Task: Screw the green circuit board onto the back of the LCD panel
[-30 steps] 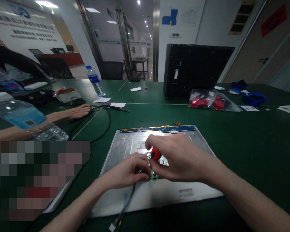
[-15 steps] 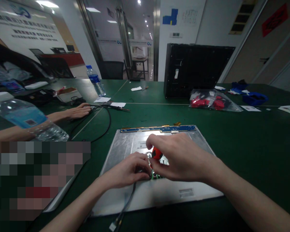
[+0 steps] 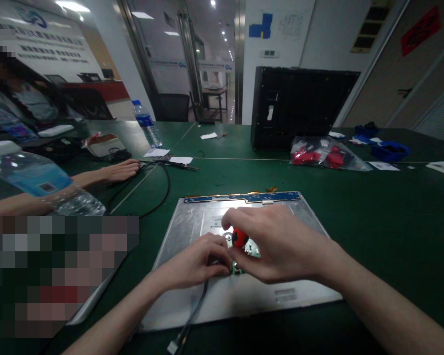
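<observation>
A silver LCD panel (image 3: 181, 236) lies face down, with a blue circuit strip (image 3: 240, 197) along its far edge. My right hand (image 3: 281, 241) grips the red-and-black handle of a screwdriver (image 3: 239, 237), held roughly upright over a small green circuit board (image 3: 252, 250) at the panel's middle. My left hand (image 3: 203, 259) is closed beside the same board, its fingertips close together at the board's left side. What those fingers hold is hidden. From beneath them a dark cable (image 3: 198, 310) with a white connector runs toward the panel's near edge.
A co-worker's hand (image 3: 124, 170) rests on a mouse at left, near a large water bottle (image 3: 48, 177). Another bottle (image 3: 147, 125) stands farther back. Beyond the panel are a black monitor casing (image 3: 299, 106) and a plastic bag of red parts (image 3: 325, 155).
My right hand has turned slightly around the screwdriver handle, its thumb shifting a little. My left hand and the panel have stayed put. The person at left has moved slightly.
</observation>
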Demonstrator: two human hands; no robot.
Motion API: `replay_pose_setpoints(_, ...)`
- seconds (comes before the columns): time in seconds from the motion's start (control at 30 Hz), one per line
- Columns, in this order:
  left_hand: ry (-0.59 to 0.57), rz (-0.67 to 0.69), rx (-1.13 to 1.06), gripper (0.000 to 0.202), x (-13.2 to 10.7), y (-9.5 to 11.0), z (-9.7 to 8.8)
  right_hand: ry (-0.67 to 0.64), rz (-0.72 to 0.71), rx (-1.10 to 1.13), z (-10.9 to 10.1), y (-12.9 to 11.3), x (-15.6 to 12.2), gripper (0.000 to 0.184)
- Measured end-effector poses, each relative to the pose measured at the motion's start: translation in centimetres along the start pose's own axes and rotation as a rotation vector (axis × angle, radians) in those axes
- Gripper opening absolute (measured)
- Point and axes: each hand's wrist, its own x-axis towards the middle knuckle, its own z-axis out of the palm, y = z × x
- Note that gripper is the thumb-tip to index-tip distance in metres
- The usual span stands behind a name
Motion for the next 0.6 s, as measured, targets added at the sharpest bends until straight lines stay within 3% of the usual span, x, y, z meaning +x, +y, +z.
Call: replay_pose_setpoints(0.6, 0.009, -0.007, -0.011, 0.006, 0.08, 0.09, 0.03, 0.018, 0.008, -0.068, 0.48, 0.28, 0.13, 0.018)
